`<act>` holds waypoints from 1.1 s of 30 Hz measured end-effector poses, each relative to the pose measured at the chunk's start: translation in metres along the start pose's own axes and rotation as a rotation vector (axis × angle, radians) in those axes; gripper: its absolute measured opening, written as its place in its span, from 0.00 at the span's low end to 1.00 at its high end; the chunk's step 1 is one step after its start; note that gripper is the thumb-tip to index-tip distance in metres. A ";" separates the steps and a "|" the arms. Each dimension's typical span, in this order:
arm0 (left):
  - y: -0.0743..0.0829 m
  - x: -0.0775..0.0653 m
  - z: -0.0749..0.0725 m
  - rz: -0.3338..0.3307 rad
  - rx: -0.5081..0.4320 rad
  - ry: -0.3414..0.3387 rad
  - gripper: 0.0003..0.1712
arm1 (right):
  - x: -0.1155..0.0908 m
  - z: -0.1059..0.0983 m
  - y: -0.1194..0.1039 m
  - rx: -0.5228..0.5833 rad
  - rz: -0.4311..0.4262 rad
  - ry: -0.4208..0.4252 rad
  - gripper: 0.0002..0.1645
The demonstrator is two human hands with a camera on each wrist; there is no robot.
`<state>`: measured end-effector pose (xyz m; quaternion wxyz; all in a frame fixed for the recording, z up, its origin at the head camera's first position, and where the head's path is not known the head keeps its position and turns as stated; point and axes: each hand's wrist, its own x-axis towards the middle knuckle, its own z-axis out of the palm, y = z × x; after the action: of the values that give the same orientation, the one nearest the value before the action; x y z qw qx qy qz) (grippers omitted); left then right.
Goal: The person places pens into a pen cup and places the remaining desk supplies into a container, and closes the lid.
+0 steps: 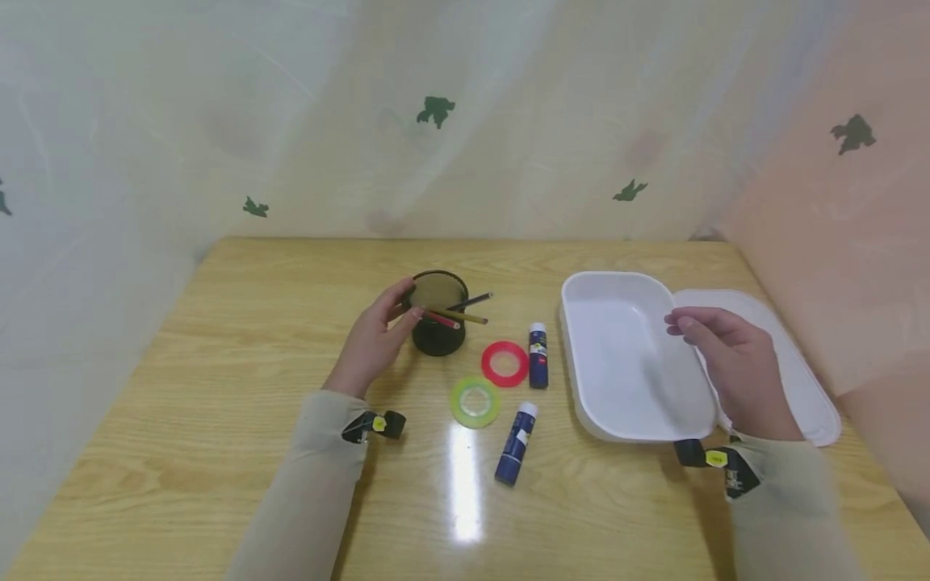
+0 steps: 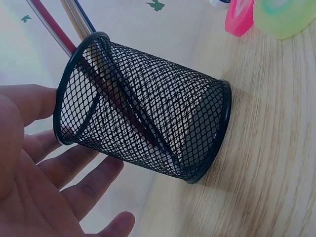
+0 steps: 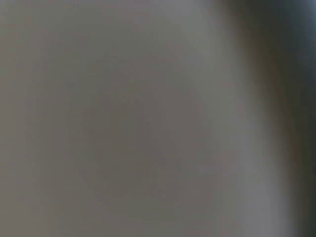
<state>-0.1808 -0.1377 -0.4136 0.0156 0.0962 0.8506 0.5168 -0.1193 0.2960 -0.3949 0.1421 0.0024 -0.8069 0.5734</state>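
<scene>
The left hand (image 1: 370, 339) has its thumb and fingers clamped on the rim of a black mesh cup (image 2: 143, 103), which sits toward the back edge of the wooden table (image 1: 218, 387), near the middle of its width; three pencils, one red (image 1: 445, 320), one yellow (image 1: 468, 316) and one dark (image 1: 475, 299), lean out over its rim toward the table's right edge. The right hand (image 1: 737, 355) is at the right-hand rim of a white box (image 1: 632, 363), thumb and fingers close together, though the right wrist view is too blurred to tell whether they grip it. A white lid (image 1: 792, 379) lies between the box and the table's right edge. Between cup and box are a red tape roll (image 1: 504, 346) and, nearer the table's front, a green tape roll (image 1: 475, 421); one blue glue stick (image 1: 538, 359) is just beside the red roll, and a second glue stick (image 1: 517, 445) is slanted closer to the front
</scene>
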 end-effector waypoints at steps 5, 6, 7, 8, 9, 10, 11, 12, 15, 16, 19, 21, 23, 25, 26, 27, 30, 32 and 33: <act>0.000 0.000 0.000 0.001 -0.003 -0.003 0.32 | 0.000 0.011 -0.001 0.135 0.032 0.117 0.15; 0.000 0.000 -0.001 0.002 -0.003 -0.004 0.32 | 0.000 0.013 -0.001 0.162 0.039 0.152 0.14; 0.000 0.000 -0.001 0.003 -0.004 -0.004 0.32 | 0.001 0.015 -0.001 0.182 0.044 0.189 0.13; 0.000 0.000 -0.001 0.004 -0.005 -0.005 0.32 | 0.001 0.017 0.000 0.201 0.039 0.229 0.13; 0.000 0.000 -0.001 0.004 -0.004 -0.004 0.32 | 0.002 0.019 0.000 0.215 0.029 0.270 0.12; 0.000 0.000 0.000 0.005 -0.004 -0.004 0.32 | 0.002 0.021 0.001 0.224 0.012 0.314 0.12; 0.000 0.000 0.000 0.006 -0.005 -0.004 0.32 | 0.003 0.023 0.001 0.244 -0.015 0.360 0.11; 0.000 0.000 0.000 0.007 -0.005 -0.003 0.32 | 0.004 0.025 0.001 0.261 -0.044 0.403 0.11; -0.001 0.000 0.000 0.007 -0.008 -0.004 0.33 | 0.006 0.030 0.002 0.334 -0.134 0.527 0.09; -0.001 0.000 0.000 0.006 -0.009 -0.005 0.33 | 0.006 0.031 0.002 0.373 -0.166 0.565 0.09; -0.002 0.000 0.000 0.005 -0.008 -0.006 0.33 | 0.007 0.033 0.001 0.410 -0.230 0.663 0.08; -0.002 0.001 0.000 0.005 -0.007 -0.004 0.33 | 0.007 0.033 -0.003 0.417 -0.248 0.718 0.08; -0.002 0.001 0.000 0.008 -0.007 -0.002 0.33 | 0.006 0.033 -0.006 0.350 -0.253 0.775 0.10; -0.002 0.001 0.000 0.011 -0.008 -0.002 0.33 | 0.005 0.033 -0.010 0.301 -0.270 0.839 0.11; -0.002 0.001 0.000 0.011 -0.007 -0.001 0.33 | 0.004 0.033 -0.013 0.287 -0.279 0.872 0.12; -0.002 0.001 0.000 0.012 -0.007 -0.001 0.33 | 0.004 0.034 -0.015 0.285 -0.290 0.905 0.12; -0.001 0.000 0.000 0.008 -0.001 0.000 0.33 | 0.002 0.036 -0.023 0.309 -0.329 0.975 0.11; -0.001 0.000 0.000 0.005 0.005 0.001 0.32 | 0.002 0.037 -0.027 0.343 -0.342 0.994 0.10; -0.001 0.000 0.000 0.003 0.006 0.001 0.32 | 0.002 0.037 -0.028 0.354 -0.349 0.998 0.10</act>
<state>-0.1812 -0.1378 -0.4145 0.0141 0.0975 0.8519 0.5144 -0.1248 0.2520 -0.3794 0.5972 -0.1122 -0.5208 0.5996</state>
